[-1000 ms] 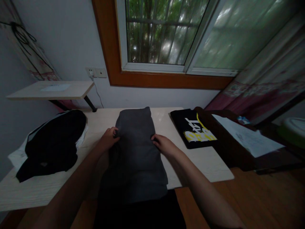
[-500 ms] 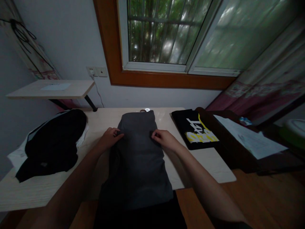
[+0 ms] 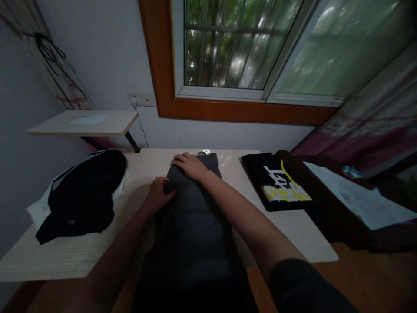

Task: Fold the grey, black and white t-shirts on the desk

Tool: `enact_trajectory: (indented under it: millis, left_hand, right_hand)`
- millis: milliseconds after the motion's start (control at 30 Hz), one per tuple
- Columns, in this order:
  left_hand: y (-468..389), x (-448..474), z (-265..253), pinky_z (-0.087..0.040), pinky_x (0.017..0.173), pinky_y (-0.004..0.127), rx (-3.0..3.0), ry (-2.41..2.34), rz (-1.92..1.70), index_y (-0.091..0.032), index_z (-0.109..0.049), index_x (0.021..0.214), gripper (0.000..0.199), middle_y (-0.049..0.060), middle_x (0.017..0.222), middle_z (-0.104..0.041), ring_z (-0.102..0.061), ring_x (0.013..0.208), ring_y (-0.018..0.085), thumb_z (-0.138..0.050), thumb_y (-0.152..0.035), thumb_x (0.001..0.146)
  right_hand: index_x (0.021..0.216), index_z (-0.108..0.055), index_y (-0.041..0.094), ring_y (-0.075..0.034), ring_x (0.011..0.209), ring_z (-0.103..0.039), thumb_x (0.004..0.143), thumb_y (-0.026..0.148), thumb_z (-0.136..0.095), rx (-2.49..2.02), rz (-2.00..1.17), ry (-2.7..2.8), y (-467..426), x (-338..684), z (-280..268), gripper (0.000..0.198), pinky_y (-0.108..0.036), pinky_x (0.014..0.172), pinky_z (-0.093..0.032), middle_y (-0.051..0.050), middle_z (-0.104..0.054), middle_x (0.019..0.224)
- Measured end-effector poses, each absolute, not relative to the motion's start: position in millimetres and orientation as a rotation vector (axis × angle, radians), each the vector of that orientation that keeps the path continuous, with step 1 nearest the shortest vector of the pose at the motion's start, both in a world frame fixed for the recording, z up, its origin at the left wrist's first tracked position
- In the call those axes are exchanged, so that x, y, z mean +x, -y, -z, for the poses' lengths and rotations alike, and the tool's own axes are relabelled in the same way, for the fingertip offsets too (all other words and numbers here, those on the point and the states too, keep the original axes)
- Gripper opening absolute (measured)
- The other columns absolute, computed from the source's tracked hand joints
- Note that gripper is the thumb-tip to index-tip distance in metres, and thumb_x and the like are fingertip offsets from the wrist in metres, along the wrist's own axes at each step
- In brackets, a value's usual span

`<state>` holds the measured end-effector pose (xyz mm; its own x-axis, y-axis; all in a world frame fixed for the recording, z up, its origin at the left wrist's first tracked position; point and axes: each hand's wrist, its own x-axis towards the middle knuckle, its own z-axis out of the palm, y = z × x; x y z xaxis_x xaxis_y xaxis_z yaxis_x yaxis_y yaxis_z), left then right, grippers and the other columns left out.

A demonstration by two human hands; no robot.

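Basically, the grey cloth (image 3: 195, 217) lies straight ahead of the person on the table (image 3: 52, 261); long axis runs near to far, far end toward the window wall, near end blurring into dark clothing at the table's front edge; so both hands sit over its far half, left hand (image 3: 160, 193) at the left long edge, right hand (image 3: 191, 166) further out, on top near the far left corner; right arm crosses the cloth diagonally to get there, so it's the right hand that is nearer the far edge.

Hand state: left is narrow, thumb and fingers close around the edge, can't tell if cloth is pinched between; right is palm down, fingers extended and laid on the cloth, not wrapped round anything.

Vs half a second ago: right hand was at the right long edge, opposite the left; now it's across on the left side, further out; left hand is at the same edge; whole view has shifted a little.

Around it: black printed shirt (image 3: 276, 182) right, well apart from the cloth; black garment pile (image 3: 84, 195) left, also apart.
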<state>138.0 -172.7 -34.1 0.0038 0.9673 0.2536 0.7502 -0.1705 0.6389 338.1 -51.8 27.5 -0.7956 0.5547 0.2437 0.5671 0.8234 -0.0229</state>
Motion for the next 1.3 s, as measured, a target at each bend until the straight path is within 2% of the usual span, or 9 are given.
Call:
enact_trajectory:
  millis: [200,300,433,533,667,800,967,1100,1300]
  left_hand:
    - [189.6,127.0,30.1,-0.047,0.082,0.040,2.000,-1.732,-0.707,-0.021,-0.056,0.089,0.042,0.006,0.092,-0.060,-0.057,0.091,0.027,-0.073,-0.057,0.075]
    - [190.2,124.6,29.1,-0.047,0.083,0.040,2.028,-1.696,-0.688,-0.022,-0.055,0.082,0.034,0.006,0.090,-0.058,-0.056,0.090,0.026,-0.068,-0.054,0.079]
    - [189.0,124.7,25.8,-0.047,0.081,0.038,1.984,-1.656,-0.779,-0.023,-0.054,0.077,0.026,0.004,0.088,-0.056,-0.056,0.088,0.025,-0.064,-0.046,0.078]
    - [191.4,125.0,21.7,-0.046,0.079,0.036,1.905,-1.607,-0.909,-0.023,-0.054,0.082,0.021,0.003,0.089,-0.057,-0.056,0.086,0.023,-0.061,-0.042,0.079]
    - [196.6,124.6,19.1,-0.044,0.074,0.032,1.782,-1.526,-0.976,-0.023,-0.052,0.085,0.019,0.000,0.084,-0.057,-0.056,0.080,0.020,-0.057,-0.041,0.083]
    - [198.4,123.4,20.3,-0.041,0.067,0.030,1.678,-1.621,-1.016,-0.024,-0.046,0.085,0.018,-0.003,0.075,-0.052,-0.054,0.072,0.018,-0.057,-0.037,0.080]
    - [198.9,123.0,17.1,-0.042,0.065,0.030,1.631,-1.570,-0.858,-0.026,-0.044,0.100,0.027,-0.005,0.075,-0.061,-0.060,0.070,0.019,-0.056,-0.033,0.077]
    - [202.5,120.2,11.1,-0.042,0.061,0.030,1.591,-1.488,-0.767,-0.026,-0.047,0.108,0.031,-0.006,0.069,-0.059,-0.060,0.065,0.019,-0.055,-0.034,0.079]
    - [207.3,110.4,5.9,-0.044,0.059,0.030,1.511,-1.356,-0.665,-0.026,-0.050,0.111,0.036,-0.005,0.071,-0.060,-0.061,0.065,0.019,-0.059,-0.038,0.078]
  right_hand:
    - [0.130,-0.065,0.023,-0.034,0.139,-0.037,0.105,0.019,-0.041,-0.917,0.235,2.813,38.8,321.8,-21.6,0.035,-0.049,0.107,-0.035,-0.010,-0.055,0.148]
    - [0.128,-0.064,0.020,-0.033,0.140,-0.036,0.105,0.018,-0.039,-0.902,0.260,2.798,34.1,326.0,-23.7,0.034,-0.048,0.108,-0.032,-0.012,-0.061,0.139]
    - [0.121,-0.066,0.016,-0.031,0.128,-0.044,0.097,0.011,-0.046,-0.914,0.160,2.778,25.7,336.1,-31.7,0.032,-0.045,0.103,-0.035,-0.015,-0.065,0.128]
    - [0.121,-0.068,0.017,-0.031,0.121,-0.046,0.091,0.011,-0.053,-0.966,0.061,2.733,17.7,343.0,-38.2,0.034,-0.043,0.099,-0.037,-0.015,-0.065,0.123]
    - [0.125,-0.068,0.019,-0.030,0.116,-0.046,0.095,0.019,-0.053,-1.043,0.019,2.622,10.8,343.9,-44.8,0.034,-0.042,0.099,-0.038,-0.013,-0.060,0.125]
    - [0.129,-0.067,0.021,-0.032,0.119,-0.043,0.099,0.021,-0.050,-1.076,0.089,2.565,13.9,331.5,-47.9,0.034,-0.043,0.097,-0.039,-0.014,-0.055,0.133]
    - [0.123,-0.069,0.022,-0.033,0.120,-0.043,0.104,0.019,-0.039,-1.110,0.179,2.591,23.3,309.2,-44.6,0.036,-0.044,0.096,-0.039,-0.013,-0.054,0.135]
    - [0.119,-0.069,0.020,-0.031,0.117,-0.047,0.105,0.018,-0.037,-1.143,0.144,2.652,27.1,297.0,-39.0,0.036,-0.042,0.095,-0.040,-0.014,-0.055,0.133]
    - [0.117,-0.070,0.016,-0.030,0.115,-0.052,0.104,0.019,-0.038,-1.138,0.130,2.692,27.5,283.7,-33.7,0.034,-0.042,0.097,-0.043,-0.017,-0.058,0.132]
